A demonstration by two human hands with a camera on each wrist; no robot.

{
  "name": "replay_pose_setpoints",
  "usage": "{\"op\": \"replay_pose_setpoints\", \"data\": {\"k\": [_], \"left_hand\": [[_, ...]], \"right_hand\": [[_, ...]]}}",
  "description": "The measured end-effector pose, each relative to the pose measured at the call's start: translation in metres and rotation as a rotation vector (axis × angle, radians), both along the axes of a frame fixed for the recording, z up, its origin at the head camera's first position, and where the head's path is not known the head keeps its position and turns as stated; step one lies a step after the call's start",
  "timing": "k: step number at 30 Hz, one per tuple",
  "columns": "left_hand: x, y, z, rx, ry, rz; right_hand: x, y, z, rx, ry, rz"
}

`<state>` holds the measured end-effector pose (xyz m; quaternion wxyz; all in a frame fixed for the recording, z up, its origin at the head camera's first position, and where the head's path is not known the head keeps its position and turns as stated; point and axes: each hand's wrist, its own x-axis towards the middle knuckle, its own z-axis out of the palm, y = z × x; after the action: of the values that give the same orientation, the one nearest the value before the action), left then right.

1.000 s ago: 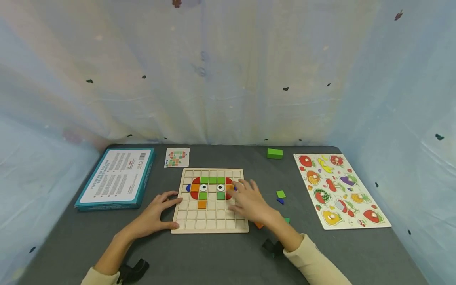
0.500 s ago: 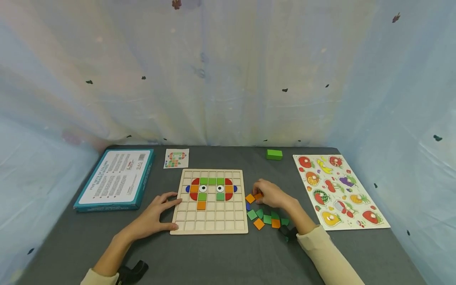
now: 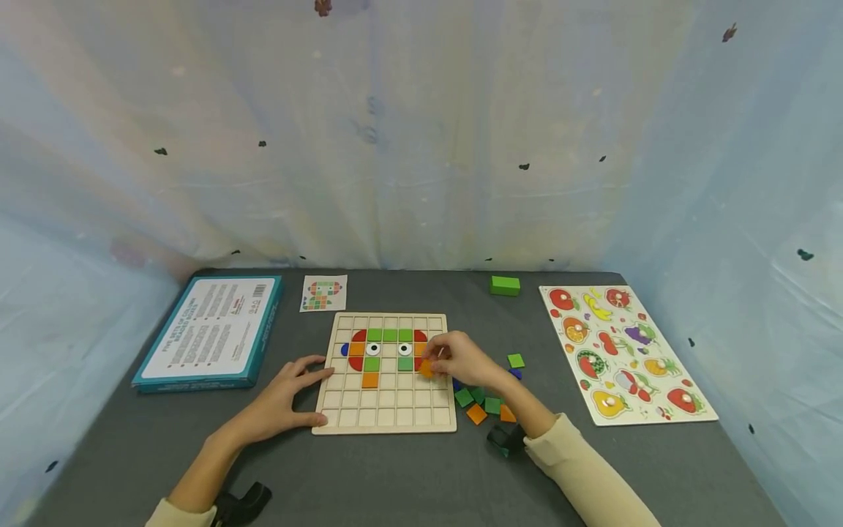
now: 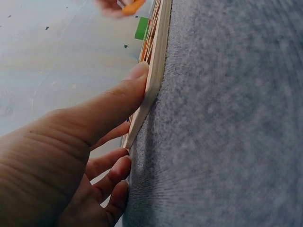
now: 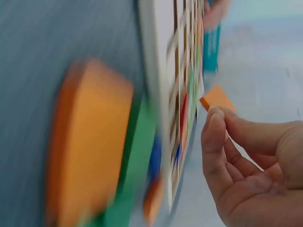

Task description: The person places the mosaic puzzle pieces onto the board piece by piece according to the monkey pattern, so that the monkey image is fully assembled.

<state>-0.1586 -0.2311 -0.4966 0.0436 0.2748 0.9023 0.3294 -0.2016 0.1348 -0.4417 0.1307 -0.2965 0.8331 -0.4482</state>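
A wooden grid board (image 3: 396,419) lies on the dark table, with red, orange, green and blue tiles and two eye tiles set in its upper cells. At its left edge rests my left hand (image 3: 283,399), thumb by the near corner and fingers farther up the side. In the left wrist view its thumb (image 4: 125,92) touches the board's rim. Above the board's right side, my right hand (image 3: 464,360) pinches an orange square tile (image 5: 218,98) between thumb and fingertips. The tile is held off the board, tilted, near the red and orange tiles.
Loose green, orange and blue tiles (image 3: 477,414) lie right of the board. A pattern card (image 3: 323,293) and a teal box (image 3: 204,329) stand at the left. Behind is a green block (image 3: 505,286); a fruit puzzle board (image 3: 628,355) lies far right.
My right hand moved from the board to the loose tiles, took an orange tile there, and came back left over the board with it. The left hand has stayed at the board's edge.
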Motion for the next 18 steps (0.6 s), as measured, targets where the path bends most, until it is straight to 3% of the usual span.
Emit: {"op": "replay_pose_setpoints", "data": {"k": [4,9,15,18], "left_hand": [[0.0,0.0,-0.001,0.002,0.011,-0.001],[0.0,0.0,-0.002,0.002,0.012,-0.002],[0.0,0.0,-0.001,0.009,0.035,-0.003],[0.0,-0.001,-0.001,0.01,0.038,-0.002]], "right_hand": [[-0.002,-0.04,-0.007,0.012,0.001,0.048],[-0.002,-0.071,-0.013,0.153,0.162,0.045],[0.008,-0.078,-0.01,0.378,0.322,-0.006],[0.013,-0.071,-0.008,0.416,0.382,-0.046]]}}
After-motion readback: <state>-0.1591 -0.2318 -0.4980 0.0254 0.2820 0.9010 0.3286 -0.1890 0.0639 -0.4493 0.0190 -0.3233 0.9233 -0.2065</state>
